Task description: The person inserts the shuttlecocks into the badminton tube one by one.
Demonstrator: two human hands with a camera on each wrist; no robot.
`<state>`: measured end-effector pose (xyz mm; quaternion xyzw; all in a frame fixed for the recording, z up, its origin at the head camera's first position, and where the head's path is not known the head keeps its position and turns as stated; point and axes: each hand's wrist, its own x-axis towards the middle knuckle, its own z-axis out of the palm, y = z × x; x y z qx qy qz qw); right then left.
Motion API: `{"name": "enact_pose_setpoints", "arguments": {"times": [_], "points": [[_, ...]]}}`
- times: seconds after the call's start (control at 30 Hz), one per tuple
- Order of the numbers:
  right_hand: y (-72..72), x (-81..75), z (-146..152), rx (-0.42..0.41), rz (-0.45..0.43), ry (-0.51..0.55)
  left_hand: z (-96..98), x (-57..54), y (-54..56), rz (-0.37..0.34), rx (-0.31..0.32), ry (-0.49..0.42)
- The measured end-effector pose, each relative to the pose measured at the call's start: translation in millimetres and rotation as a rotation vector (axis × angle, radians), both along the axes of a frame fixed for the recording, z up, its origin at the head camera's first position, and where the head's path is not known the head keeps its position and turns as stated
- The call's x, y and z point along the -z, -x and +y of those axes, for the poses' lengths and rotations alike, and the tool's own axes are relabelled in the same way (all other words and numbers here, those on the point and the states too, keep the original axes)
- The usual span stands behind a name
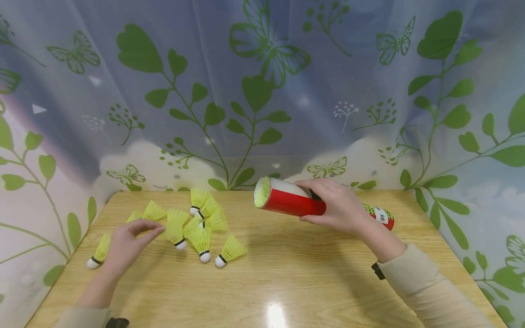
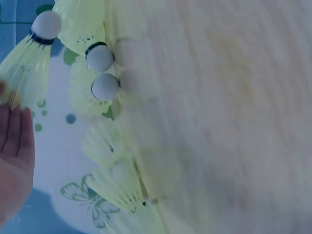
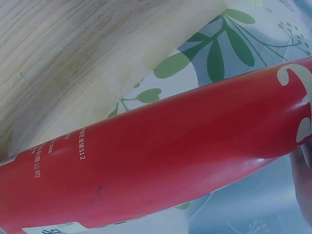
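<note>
My left hand is at the left of the table, its thumb and fingertips pinching the skirt of a yellow shuttlecock. In the left wrist view that shuttlecock hangs with its white cork upward and the fingers on its skirt. My right hand grips a long red shuttlecock tube around its middle, holding it tilted above the table. The tube's mouth points left, with yellow-green skirt showing inside. Its red side fills much of the right wrist view; printed text and a white label show there.
Several loose yellow shuttlecocks lie on the wooden table, including one nearest the middle and another at far left. A patterned curtain with leaves and butterflies stands behind the table and along both sides.
</note>
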<state>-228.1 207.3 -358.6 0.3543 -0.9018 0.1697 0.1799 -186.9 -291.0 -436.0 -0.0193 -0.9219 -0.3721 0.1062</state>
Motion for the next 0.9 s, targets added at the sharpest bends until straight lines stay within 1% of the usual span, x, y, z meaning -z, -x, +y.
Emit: {"name": "enact_pose_setpoints", "arguments": {"times": [0.1,0.2,0.37,0.43,0.6,0.67,0.73,0.9], "points": [[0.1,0.0,-0.4,0.004,-0.004,-0.006,5.1,-5.7,2.3,0.022,-0.034,-0.043],[0.5,0.1,-0.5,0.006,-0.002,-0.007,10.6,-12.9,5.0,0.055,-0.046,-0.091],[1.2,0.7,-0.1,-0.002,0.012,-0.003,20.4,-22.6,11.5,0.115,-0.029,-0.154],[1.4,1.1,0.1,-0.005,0.012,0.000,24.8,-25.7,14.6,0.128,-0.022,-0.181],[2.2,1.8,0.5,-0.006,0.007,0.006,39.5,-35.0,21.1,0.171,-0.026,-0.258],[2.4,1.9,0.5,-0.006,0.007,0.007,46.7,-39.3,22.8,0.185,-0.018,-0.288],[2.6,2.0,0.6,-0.007,0.010,0.008,53.7,-43.5,24.7,0.190,0.003,-0.323],[2.9,2.2,0.1,-0.014,0.022,0.006,69.4,-53.4,30.7,0.208,0.062,-0.350]]}}
